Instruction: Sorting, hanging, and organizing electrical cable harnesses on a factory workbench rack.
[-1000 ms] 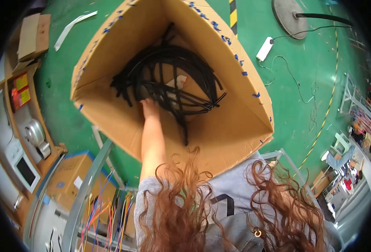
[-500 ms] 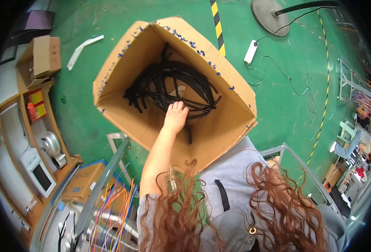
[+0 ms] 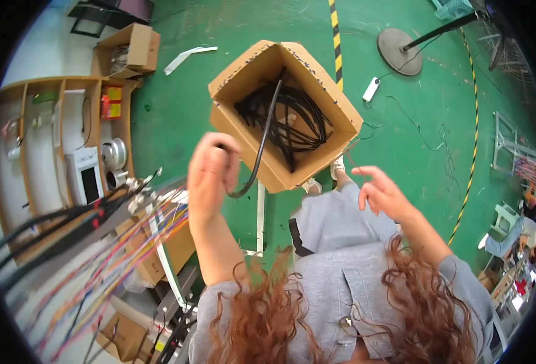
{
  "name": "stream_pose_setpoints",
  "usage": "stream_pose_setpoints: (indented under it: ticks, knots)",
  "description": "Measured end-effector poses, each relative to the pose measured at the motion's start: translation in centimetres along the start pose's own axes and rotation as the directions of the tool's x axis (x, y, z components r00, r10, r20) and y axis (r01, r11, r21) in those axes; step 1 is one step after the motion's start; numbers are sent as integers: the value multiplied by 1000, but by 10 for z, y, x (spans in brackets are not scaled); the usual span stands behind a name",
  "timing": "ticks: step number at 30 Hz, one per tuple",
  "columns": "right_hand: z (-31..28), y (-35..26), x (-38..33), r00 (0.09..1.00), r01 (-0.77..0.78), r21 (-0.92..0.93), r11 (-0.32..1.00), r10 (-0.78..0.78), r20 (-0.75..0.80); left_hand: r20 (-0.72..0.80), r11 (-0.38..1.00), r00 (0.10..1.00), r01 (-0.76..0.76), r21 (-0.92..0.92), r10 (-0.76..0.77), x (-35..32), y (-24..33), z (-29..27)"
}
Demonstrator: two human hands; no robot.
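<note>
My left hand [image 3: 210, 176] is raised left of the cardboard box [image 3: 234, 134], its fingers curled round a length of black cable [image 3: 264, 141]. From the hand the cable dips in a bend, then rises across the box's opening to the far corner. More black cable lengths [image 3: 307, 115] lie loosely coiled inside the box. My right hand [image 3: 380, 193] hovers to the right of the box's near corner, fingers apart and loosely bent. Beside its index fingertip shows a thin brownish strand that I cannot make out.
Bundled coloured wires [image 3: 107, 252] and black cables [image 3: 55, 221] stretch along a metal frame at my left. Wooden shelving [image 3: 61, 82] stands farther left. On the green floor are a white power strip [image 3: 371, 89], a round fan base [image 3: 400, 51] and a white strip [image 3: 189, 59].
My left hand has come up out of the box, drawing a black cable with it. My right hand has come into view. The box now appears smaller and farther off.
</note>
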State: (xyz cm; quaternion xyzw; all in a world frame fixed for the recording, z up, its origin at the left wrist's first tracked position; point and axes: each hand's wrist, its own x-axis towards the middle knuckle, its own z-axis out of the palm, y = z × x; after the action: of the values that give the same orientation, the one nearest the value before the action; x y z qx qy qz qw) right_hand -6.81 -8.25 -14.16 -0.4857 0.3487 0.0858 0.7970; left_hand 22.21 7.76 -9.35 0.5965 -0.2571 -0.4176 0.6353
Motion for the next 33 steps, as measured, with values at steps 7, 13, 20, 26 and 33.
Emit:
stream_pose_setpoints:
  ticks: [7, 13, 20, 26, 33]
  knots:
    - [72, -102, -21, 460, 762, -632, 140, -803, 378, 193, 979, 981, -7, 204, -33, -92, 49, 58]
    - [81, -139, -40, 406, 711, -691, -133, -725, 557, 195, 924, 975, 23, 383, -105, -119, 84, 60]
    - [87, -159, -35, 210, 666, -545, -509, -572, 793, 5, 892, 998, 60, 448, -70, -151, 88, 84]
    - [122, -160, -33, -103, 836, -72, -544, -285, 953, -273, 822, 962, 160, 547, -5, -173, 76, 127]
    - [129, -132, -21, -269, 912, 265, -312, 32, 963, -502, 972, 864, 75, 223, 48, -218, 49, 169]
